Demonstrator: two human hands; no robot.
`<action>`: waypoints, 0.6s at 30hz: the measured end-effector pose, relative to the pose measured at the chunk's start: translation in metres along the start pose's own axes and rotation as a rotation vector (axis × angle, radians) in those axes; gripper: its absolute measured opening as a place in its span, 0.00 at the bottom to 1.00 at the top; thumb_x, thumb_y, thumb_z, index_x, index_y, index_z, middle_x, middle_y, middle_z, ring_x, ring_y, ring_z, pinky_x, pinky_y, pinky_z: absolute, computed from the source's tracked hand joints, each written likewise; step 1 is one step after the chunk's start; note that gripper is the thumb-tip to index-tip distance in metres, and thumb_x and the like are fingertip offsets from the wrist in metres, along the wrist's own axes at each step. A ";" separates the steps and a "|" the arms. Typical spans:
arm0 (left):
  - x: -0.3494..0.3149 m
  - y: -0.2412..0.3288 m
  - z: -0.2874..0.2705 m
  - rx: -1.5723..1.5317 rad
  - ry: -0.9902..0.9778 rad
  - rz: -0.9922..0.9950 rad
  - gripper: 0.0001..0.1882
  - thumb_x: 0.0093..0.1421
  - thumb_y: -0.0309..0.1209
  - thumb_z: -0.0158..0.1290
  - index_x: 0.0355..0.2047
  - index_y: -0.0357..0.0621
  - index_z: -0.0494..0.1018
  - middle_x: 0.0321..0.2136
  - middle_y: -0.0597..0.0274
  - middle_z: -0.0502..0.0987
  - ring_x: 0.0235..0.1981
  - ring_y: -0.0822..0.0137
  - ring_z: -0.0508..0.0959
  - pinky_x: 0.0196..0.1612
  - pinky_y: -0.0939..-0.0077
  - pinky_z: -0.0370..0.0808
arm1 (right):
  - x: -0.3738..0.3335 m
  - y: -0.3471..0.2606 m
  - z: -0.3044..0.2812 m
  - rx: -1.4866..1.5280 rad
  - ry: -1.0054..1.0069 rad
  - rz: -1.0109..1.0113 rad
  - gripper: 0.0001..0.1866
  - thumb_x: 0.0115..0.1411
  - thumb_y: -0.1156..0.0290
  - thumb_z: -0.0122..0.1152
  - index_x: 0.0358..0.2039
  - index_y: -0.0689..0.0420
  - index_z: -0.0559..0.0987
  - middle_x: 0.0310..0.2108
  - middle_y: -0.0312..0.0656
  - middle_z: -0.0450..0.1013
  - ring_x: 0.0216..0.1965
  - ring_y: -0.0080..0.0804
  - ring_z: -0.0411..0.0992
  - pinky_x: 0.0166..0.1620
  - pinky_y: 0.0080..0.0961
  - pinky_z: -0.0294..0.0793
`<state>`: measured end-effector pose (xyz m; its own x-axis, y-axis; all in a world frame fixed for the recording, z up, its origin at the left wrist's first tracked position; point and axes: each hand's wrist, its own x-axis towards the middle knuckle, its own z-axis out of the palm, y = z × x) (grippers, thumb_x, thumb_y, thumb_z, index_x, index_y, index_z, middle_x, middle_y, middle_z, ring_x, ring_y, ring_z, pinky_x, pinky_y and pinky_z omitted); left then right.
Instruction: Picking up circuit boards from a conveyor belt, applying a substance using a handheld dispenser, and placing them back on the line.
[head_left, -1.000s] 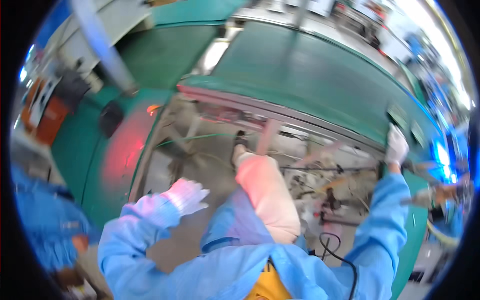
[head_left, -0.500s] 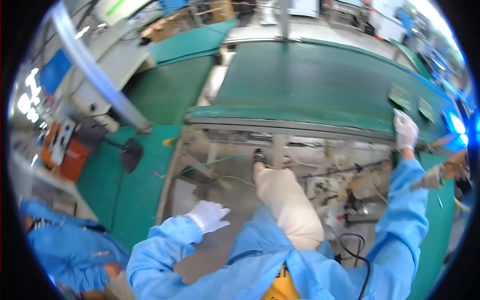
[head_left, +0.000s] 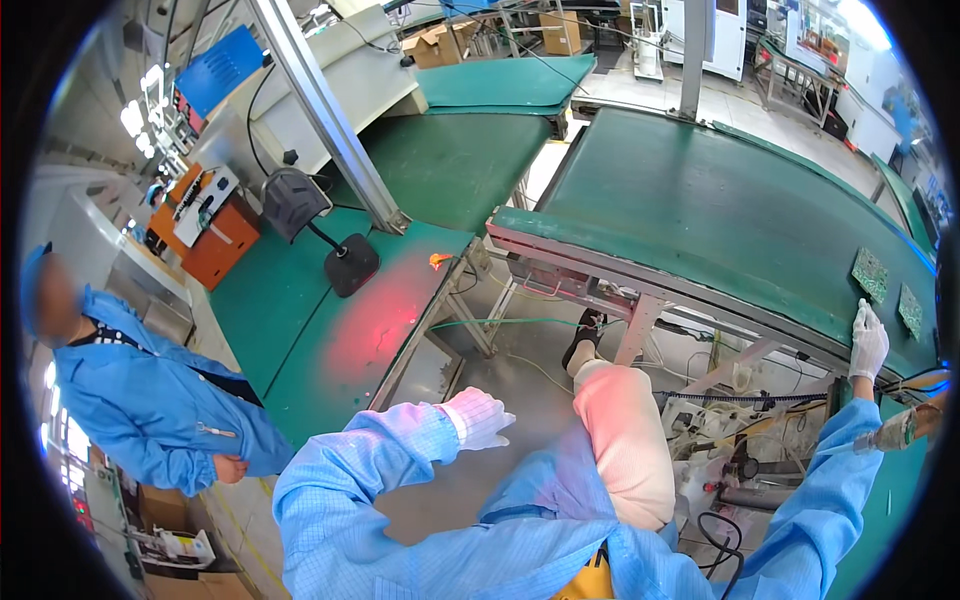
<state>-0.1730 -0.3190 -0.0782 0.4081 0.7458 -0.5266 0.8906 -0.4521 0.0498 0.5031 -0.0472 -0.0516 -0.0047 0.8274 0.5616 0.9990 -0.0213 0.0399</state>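
Note:
My right hand point(head_left: 868, 340), in a white glove, rests on the near edge of the green conveyor belt point(head_left: 690, 215). Its fingers are stretched out, and nothing shows in its grip. Just beyond the fingertips lies a green circuit board point(head_left: 870, 274); whether they touch it I cannot tell. A second circuit board point(head_left: 909, 312) lies to the right of that hand. My left hand point(head_left: 478, 418), also white-gloved, hangs in the air above the floor at the corner of a green-topped table point(head_left: 300, 345). Its fingers are apart and it holds nothing.
A person in blue point(head_left: 160, 390) stands at the left. On the green table are a black stand point(head_left: 350, 265) and an orange-and-white box point(head_left: 215, 225). A metal post point(head_left: 335, 120) rises behind them. Cables and machine parts point(head_left: 740, 450) fill the space under the belt.
The view has swung left, so the scene sits further right and the person at the left shows more fully. A red glow now lies on the table. My right hand stays at the belt edge.

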 end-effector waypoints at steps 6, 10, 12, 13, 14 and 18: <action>0.000 -0.001 0.004 -0.022 0.014 -0.002 0.21 0.60 0.47 0.53 0.43 0.43 0.77 0.29 0.49 0.80 0.34 0.48 0.81 0.38 0.55 0.77 | 0.005 -0.015 -0.008 0.137 -0.023 0.147 0.17 0.67 0.66 0.51 0.55 0.51 0.76 0.53 0.42 0.74 0.53 0.38 0.72 0.59 0.33 0.67; 0.002 -0.003 0.005 -0.028 -0.018 -0.017 0.22 0.60 0.48 0.52 0.44 0.44 0.77 0.30 0.49 0.80 0.36 0.48 0.81 0.39 0.54 0.77 | 0.015 -0.010 -0.015 0.158 0.145 0.221 0.19 0.64 0.70 0.55 0.56 0.52 0.75 0.54 0.46 0.73 0.55 0.41 0.71 0.60 0.34 0.66; 0.002 -0.004 0.002 -0.040 -0.044 -0.032 0.23 0.60 0.49 0.52 0.45 0.44 0.76 0.31 0.49 0.80 0.36 0.48 0.81 0.39 0.54 0.77 | 0.023 -0.001 -0.016 0.157 0.353 0.194 0.21 0.62 0.72 0.56 0.57 0.52 0.74 0.55 0.48 0.72 0.56 0.43 0.69 0.61 0.34 0.65; 0.002 -0.005 0.001 -0.053 -0.075 -0.046 0.24 0.60 0.50 0.51 0.46 0.45 0.76 0.31 0.49 0.80 0.37 0.48 0.81 0.40 0.54 0.77 | 0.029 0.009 -0.011 0.097 0.384 0.158 0.25 0.60 0.75 0.55 0.59 0.52 0.72 0.56 0.49 0.71 0.58 0.44 0.68 0.62 0.35 0.64; 0.002 -0.005 -0.001 -0.068 -0.106 -0.064 0.24 0.61 0.50 0.51 0.48 0.45 0.76 0.32 0.48 0.80 0.37 0.48 0.81 0.40 0.55 0.77 | 0.033 0.013 -0.008 0.095 0.395 0.157 0.25 0.60 0.75 0.55 0.59 0.52 0.72 0.56 0.49 0.71 0.58 0.44 0.68 0.62 0.35 0.64; 0.009 -0.004 -0.002 -0.114 -0.113 -0.071 0.27 0.61 0.52 0.49 0.52 0.47 0.75 0.34 0.47 0.80 0.38 0.47 0.81 0.41 0.55 0.77 | 0.046 0.023 0.008 0.184 0.176 0.164 0.28 0.56 0.81 0.52 0.58 0.53 0.72 0.53 0.51 0.72 0.57 0.48 0.68 0.61 0.36 0.65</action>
<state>-0.1721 -0.3090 -0.0812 0.3240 0.7111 -0.6240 0.9359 -0.3373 0.1015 0.5262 -0.0050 -0.0311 0.1660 0.7108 0.6835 0.9783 -0.0314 -0.2049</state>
